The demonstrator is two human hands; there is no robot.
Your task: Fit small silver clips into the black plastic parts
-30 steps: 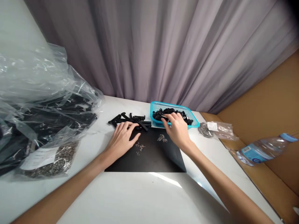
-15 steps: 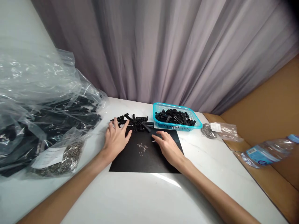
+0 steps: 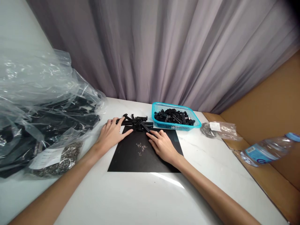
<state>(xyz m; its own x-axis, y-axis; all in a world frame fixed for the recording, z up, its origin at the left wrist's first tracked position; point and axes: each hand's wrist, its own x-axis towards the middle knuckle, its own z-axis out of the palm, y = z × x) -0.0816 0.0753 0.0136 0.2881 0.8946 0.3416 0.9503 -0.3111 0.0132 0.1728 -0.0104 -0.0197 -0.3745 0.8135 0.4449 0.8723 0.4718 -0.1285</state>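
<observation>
A pile of black plastic parts (image 3: 138,122) lies along the back edge of a black mat (image 3: 128,161). At the pile's left side, my left hand (image 3: 110,133) is open, its fingers spread against the parts and its thumb stretched along their front. My right hand (image 3: 163,146) is over the mat's right half, fingers stretched out and apart, the fingertips close to the lower end of a black bar (image 3: 145,127); contact is hard to make out. Between the hands, several tiny metal springs (image 3: 142,147) are scattered on the mat.
A blue basket (image 3: 177,126) of black parts stands behind the mat. To the left are large clear bags (image 3: 53,106) of black parts and a labelled bag of small metal pieces (image 3: 71,153). A smaller bag (image 3: 208,129) and a plastic bottle (image 3: 264,153) lie right, near cardboard.
My left hand has shifted slightly left, its thumb now stretched further out. My right hand has moved a little left and up, closer to the pile. The whole view has shifted slightly.
</observation>
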